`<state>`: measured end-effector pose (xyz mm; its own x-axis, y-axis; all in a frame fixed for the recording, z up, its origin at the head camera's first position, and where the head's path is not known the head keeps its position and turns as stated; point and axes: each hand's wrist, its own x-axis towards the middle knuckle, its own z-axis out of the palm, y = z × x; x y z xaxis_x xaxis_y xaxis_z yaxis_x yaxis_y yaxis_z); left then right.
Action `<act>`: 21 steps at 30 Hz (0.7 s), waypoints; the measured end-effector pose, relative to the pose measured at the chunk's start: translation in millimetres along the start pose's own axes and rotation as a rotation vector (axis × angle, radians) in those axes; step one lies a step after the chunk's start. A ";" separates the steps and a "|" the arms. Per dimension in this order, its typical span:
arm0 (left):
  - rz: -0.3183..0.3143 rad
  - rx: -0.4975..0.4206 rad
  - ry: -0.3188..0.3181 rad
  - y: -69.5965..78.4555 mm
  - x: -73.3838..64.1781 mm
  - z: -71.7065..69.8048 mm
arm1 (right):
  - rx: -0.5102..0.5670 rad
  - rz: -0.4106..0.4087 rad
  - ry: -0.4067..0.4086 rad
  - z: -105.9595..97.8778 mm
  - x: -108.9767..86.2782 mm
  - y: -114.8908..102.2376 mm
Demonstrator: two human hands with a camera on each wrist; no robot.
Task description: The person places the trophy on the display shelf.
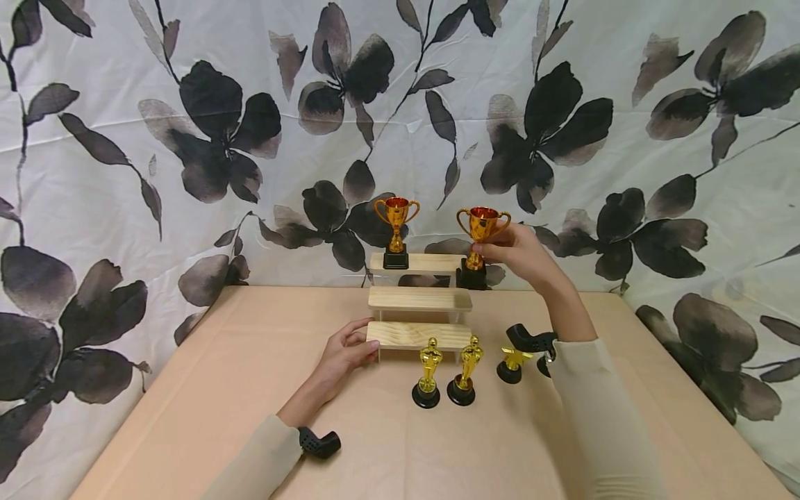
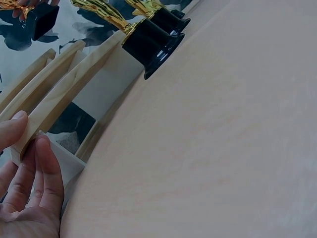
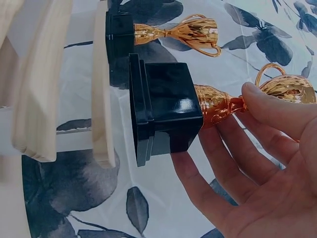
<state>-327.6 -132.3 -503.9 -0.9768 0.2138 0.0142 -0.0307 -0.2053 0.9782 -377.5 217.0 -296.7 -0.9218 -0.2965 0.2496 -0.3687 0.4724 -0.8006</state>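
Observation:
My right hand [image 1: 523, 255] holds a gold trophy cup [image 1: 483, 226] by its stem, upright at the right end of the top step. In the right wrist view the cup's black base [image 3: 168, 106] stands apart from the wooden top board [image 3: 101, 94]. My left hand [image 1: 340, 355] pinches the left end of the lowest board [image 1: 419, 335] of a three-step wooden display stand, thumb on top and fingers beneath, as the left wrist view shows. A second trophy cup [image 1: 396, 226] stands upright on the top step's left side.
Two gold figurine trophies, one left [image 1: 428, 375] and one right [image 1: 465, 375], stand before the stand. Farther right is a gold trophy [image 1: 512, 361] with a black base, plus another base partly hidden by my right wrist. A floral cloth [image 1: 400, 104] hangs behind the table [image 1: 375, 451].

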 end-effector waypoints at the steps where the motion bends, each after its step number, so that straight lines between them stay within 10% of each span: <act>1: 0.000 0.000 0.002 -0.1 0.1 -0.1 | 0.003 -0.004 -0.004 -0.2 1.6 -0.8; 21: 0.009 0.017 0.000 -1.3 3.8 -0.1 | 0.035 -0.004 -0.023 -10.1 36.7 -8.4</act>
<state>-331.4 -131.3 -505.1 -0.9769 0.2122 0.0231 -0.0184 -0.1913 0.9814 -409.4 210.5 -275.3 -0.9172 -0.3173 0.2410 -0.3678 0.4416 -0.8184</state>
